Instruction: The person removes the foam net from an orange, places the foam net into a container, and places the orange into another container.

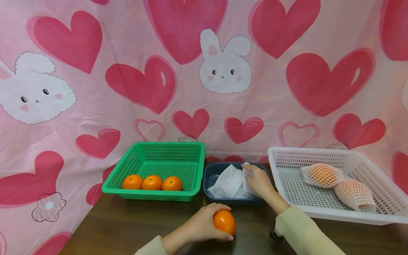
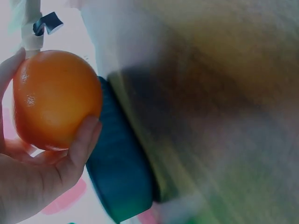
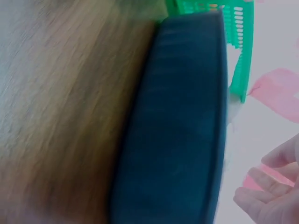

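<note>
My left hand grips an orange in front of the dark blue box, thumb on the near side and fingers over the top. The left wrist view shows the same orange between thumb and fingers. Over the right part of the box is my right hand, its index finger overlapping white foam net sleeves that lie inside. In the right wrist view the right hand's fingers are loosely bent beyond the box wall, with nothing visible between them.
On the left stands a green basket with three oranges along its near side. A white basket on the right holds two net-wrapped fruits. Behind hangs a pink cloth with hearts and rabbits. The table is dark wood.
</note>
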Demonstrator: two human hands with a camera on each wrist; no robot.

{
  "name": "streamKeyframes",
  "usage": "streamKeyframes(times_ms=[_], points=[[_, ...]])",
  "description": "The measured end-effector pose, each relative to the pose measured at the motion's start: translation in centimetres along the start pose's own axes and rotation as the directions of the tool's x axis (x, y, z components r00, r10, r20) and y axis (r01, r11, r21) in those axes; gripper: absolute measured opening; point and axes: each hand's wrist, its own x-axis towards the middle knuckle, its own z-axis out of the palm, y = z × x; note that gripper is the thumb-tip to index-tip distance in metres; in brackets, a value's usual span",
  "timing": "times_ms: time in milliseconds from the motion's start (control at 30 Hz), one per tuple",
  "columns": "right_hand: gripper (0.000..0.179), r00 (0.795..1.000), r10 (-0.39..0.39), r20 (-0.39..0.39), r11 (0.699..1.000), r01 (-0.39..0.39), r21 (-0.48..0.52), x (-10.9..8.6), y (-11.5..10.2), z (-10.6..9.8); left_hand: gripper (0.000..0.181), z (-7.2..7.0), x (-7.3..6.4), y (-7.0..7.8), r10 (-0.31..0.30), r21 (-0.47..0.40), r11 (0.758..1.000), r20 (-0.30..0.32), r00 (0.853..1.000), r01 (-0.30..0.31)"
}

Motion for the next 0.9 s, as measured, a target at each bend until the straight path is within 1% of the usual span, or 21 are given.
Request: streamKeyframes(times_ms=[100,200,267,367,467,533,600,733,833,900], points=[[0.038,1.000,-0.002,-0.017,0.999,0.003,0.040,-0.1,-0.9,0.0,0.066,-0.4,-0.4,0.3,0.008,0.014,1.000,-0.033,0.999,-0.008],[0.039,1.000,0.001,-0.010,0.997,0.000,0.081,-0.1,-1.8,0.3,0.065,-1.0,-1.0,0.7,0.002,0.003,1.000,-0.049,0.999,-0.002],[0.040,1.000,-0.013,0.005,0.995,0.012,0.103,-0.1,-2.4,0.6,0.065,-1.5,-1.4,0.9,0.007,-0.013,1.000,-0.058,0.998,-0.008],[0.041,0.999,-0.030,0.024,0.990,0.026,0.139,-0.1,-3.3,1.1,0.066,-2.3,-1.9,1.2,0.034,-0.026,0.999,-0.085,0.996,-0.036],[0.041,0.998,-0.035,0.054,0.980,0.023,0.198,-0.2,-4.1,1.6,0.066,-3.3,-2.4,1.4,0.050,-0.019,0.998,-0.117,0.992,-0.053],[0.041,0.996,-0.035,0.085,0.967,0.012,0.256,-0.3,-4.6,2.1,0.066,-4.0,-2.7,1.5,0.047,-0.017,0.999,-0.135,0.990,-0.050],[0.042,0.990,-0.039,0.134,0.944,-0.007,0.331,-0.4,-5.0,2.7,0.065,-4.8,-3.1,1.6,0.035,-0.016,0.999,-0.151,0.988,-0.038],[0.047,0.969,-0.041,0.244,0.876,-0.083,0.475,-0.7,-5.9,4.0,0.066,-6.0,-3.7,1.7,0.015,-0.013,1.000,-0.200,0.980,-0.017],[0.054,0.950,-0.032,0.312,0.824,-0.151,0.546,-0.9,-6.6,5.0,0.067,-6.9,-3.8,1.8,0.004,-0.002,1.000,-0.243,0.970,-0.004],[0.060,0.937,-0.034,0.347,0.799,-0.183,0.573,-1.0,-6.9,5.7,0.069,-7.4,-3.9,1.8,-0.006,0.010,1.000,-0.269,0.963,0.010]])
